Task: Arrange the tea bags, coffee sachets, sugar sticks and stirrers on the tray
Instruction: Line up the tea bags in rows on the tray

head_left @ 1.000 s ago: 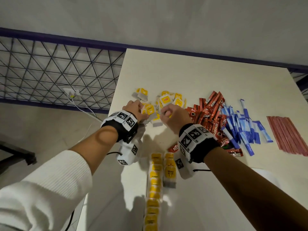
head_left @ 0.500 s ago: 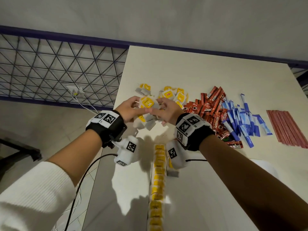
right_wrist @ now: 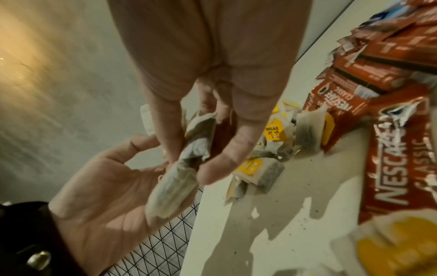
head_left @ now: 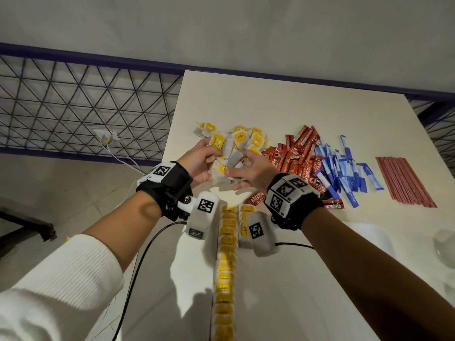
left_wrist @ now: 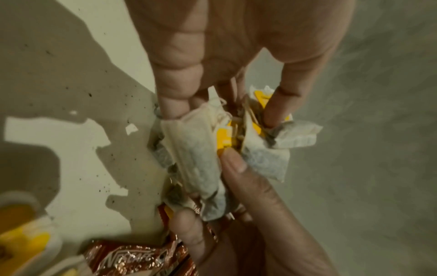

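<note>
Both hands hold one bunch of white tea bags with yellow tags (head_left: 226,166) just above the table's left edge. My left hand (head_left: 209,158) grips the bunch from the left, its fingers curled into it (left_wrist: 212,112). My right hand (head_left: 242,169) pinches the same bunch from the right (right_wrist: 189,153). Behind them lies a loose pile of tea bags (head_left: 246,137). To its right lie red coffee sachets (head_left: 299,153), blue sugar sticks (head_left: 344,168) and a neat band of red stirrers (head_left: 403,180). A straight row of tea bags (head_left: 225,267) runs toward me below the hands.
The white table (head_left: 283,102) ends at its left edge, close beside my left hand, with a wire grid (head_left: 73,107) and floor beyond. A clear glass object (head_left: 445,244) sits at the right edge. Loose tea dust specks the tabletop (right_wrist: 295,196).
Both hands closed together on a bunch of tea bags from the pile and raised it slightly toward me. Before, each hand reached separately into the pile.
</note>
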A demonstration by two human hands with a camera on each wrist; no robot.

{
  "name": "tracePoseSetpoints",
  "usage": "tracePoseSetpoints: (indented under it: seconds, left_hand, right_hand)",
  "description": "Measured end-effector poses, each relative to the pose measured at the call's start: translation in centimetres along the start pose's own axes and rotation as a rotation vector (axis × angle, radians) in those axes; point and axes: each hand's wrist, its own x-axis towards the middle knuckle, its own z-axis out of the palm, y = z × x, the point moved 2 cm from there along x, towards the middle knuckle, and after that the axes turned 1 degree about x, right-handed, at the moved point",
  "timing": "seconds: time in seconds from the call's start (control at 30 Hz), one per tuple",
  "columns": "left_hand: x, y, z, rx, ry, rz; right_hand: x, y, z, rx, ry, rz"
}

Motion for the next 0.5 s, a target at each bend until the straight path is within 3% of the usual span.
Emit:
tracePoseSetpoints:
  seconds: [0.2,0.4,0.5]
  left_hand:
    - [-0.5,-0.2,2.1,-0.025,0.032,-0.070]
    - [0.2,-0.7,2.1,-0.207,0.124,-0.118]
    - [-0.1,-0.7,2.0,-0.369,0.092,-0.128]
  right_hand:
    - [-0.3,0.9,-1.1,0.080,0.089,-0.026]
    - [-0.2,1.4,-1.6,0.068,0.197,-0.089]
    - [-0.4,1.3,-1.9,0.150,0.195,-0.087]
